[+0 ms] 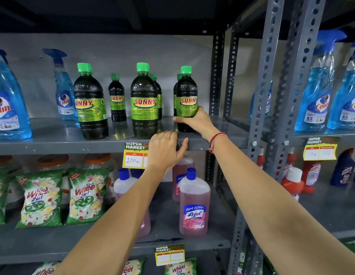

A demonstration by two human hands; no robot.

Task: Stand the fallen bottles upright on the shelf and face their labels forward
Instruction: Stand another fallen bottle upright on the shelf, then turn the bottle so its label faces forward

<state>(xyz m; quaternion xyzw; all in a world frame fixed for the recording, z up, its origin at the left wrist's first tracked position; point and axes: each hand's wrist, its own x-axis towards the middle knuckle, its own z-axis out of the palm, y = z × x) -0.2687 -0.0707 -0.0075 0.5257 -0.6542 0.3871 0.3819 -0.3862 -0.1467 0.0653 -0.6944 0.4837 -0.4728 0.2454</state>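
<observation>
Several dark Sunny bottles with green caps stand upright on the grey shelf (53, 144). My right hand (196, 121) grips the lower body of the rightmost Sunny bottle (186, 96), which stands upright with its label facing forward. Another bottle is partly hidden behind it. My left hand (165, 150) rests on the shelf's front edge with its fingers apart, holding nothing. The middle Sunny bottle (144, 100) and the left Sunny bottle (90, 104) stand with labels toward me; a smaller one (117, 98) stands further back.
Blue Colin spray bottles (9, 108) stand at the left, and more (315, 96) fill the neighbouring rack. A grey upright post (266, 96) divides the racks. Below are Wheel detergent packs (41, 197), pink Lizol bottles (194, 205) and a price tag (134, 155).
</observation>
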